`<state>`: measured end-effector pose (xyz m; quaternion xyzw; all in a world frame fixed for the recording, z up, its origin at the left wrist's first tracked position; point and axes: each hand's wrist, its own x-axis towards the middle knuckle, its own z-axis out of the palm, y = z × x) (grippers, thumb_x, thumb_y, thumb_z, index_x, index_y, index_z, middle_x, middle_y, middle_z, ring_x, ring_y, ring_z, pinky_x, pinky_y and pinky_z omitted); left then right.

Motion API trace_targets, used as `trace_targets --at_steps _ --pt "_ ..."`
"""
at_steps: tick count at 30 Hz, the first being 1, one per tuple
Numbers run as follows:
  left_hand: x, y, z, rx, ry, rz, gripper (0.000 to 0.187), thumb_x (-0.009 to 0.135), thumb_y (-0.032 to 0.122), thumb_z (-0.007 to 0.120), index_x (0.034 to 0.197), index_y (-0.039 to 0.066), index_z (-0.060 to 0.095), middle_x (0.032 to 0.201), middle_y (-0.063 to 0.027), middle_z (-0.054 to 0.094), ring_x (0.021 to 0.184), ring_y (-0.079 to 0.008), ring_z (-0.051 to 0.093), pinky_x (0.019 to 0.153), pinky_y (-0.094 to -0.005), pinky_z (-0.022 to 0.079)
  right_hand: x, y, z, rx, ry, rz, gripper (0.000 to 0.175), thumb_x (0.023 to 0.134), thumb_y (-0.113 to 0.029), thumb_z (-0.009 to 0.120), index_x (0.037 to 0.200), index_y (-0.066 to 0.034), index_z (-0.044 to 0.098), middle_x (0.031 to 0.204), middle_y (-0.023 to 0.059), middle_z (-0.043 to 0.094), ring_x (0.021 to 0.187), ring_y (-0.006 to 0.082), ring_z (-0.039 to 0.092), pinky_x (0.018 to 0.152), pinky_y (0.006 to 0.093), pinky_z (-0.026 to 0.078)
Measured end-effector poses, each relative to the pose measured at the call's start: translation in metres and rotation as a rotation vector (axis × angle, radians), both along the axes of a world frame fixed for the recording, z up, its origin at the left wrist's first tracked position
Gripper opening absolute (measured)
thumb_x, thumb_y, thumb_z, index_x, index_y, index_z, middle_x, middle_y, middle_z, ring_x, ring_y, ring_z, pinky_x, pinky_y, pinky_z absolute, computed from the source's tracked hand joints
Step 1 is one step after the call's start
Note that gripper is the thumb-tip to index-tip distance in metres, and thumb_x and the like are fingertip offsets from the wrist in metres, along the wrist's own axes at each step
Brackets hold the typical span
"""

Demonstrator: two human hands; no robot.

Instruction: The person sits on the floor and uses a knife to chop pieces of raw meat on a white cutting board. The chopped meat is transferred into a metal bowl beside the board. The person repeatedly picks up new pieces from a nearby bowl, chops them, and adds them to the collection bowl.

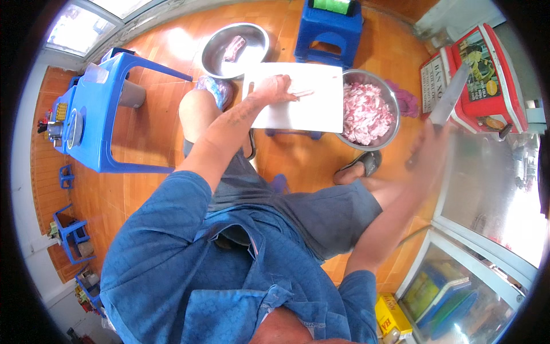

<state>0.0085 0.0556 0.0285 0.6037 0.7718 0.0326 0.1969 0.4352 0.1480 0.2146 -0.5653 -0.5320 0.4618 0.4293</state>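
Observation:
My left hand presses a strip of raw meat on a white cutting board. Off to the right, my right hand, blurred, grips a kitchen knife. Its broad blade points up and away from the board, in the air. Beside the board's right edge is a metal bowl heaped with chopped pink and white meat. A second metal bowl, beyond the board's far left corner, holds a larger piece of meat.
A blue plastic stool stands beyond the board. At left is a blue plastic table bearing dishes. Red cooler boxes stand at right, near the knife. A purple cloth lies by the meat bowl, and a yellow carton at lower right.

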Motion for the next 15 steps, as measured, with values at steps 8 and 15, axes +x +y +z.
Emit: trace_targets --at_steps 8,15 --pt "-0.003 -0.034 -0.014 0.141 0.055 -0.135 0.063 0.087 0.055 0.085 0.118 0.003 0.068 0.117 -0.0187 0.073 0.117 -0.0355 0.07 0.104 -0.0478 0.056 0.01 -0.006 0.001 0.102 -0.071 -0.001 0.051 0.109 -0.017 0.069 0.156 -0.0097 0.052 0.077 -0.0006 0.049 0.055 0.0076 0.05 0.045 0.0278 0.045" --pt "-0.002 -0.043 -0.027 0.214 0.07 -0.133 0.059 0.09 0.058 0.083 0.116 0.007 0.067 0.116 -0.0143 0.071 0.118 -0.0341 0.068 0.106 -0.048 0.054 0.002 -0.009 0.007 0.054 -0.105 -0.01 0.054 0.109 -0.017 0.069 0.159 -0.0112 0.05 0.077 -0.0006 0.05 0.055 0.0073 0.05 0.045 0.0275 0.046"
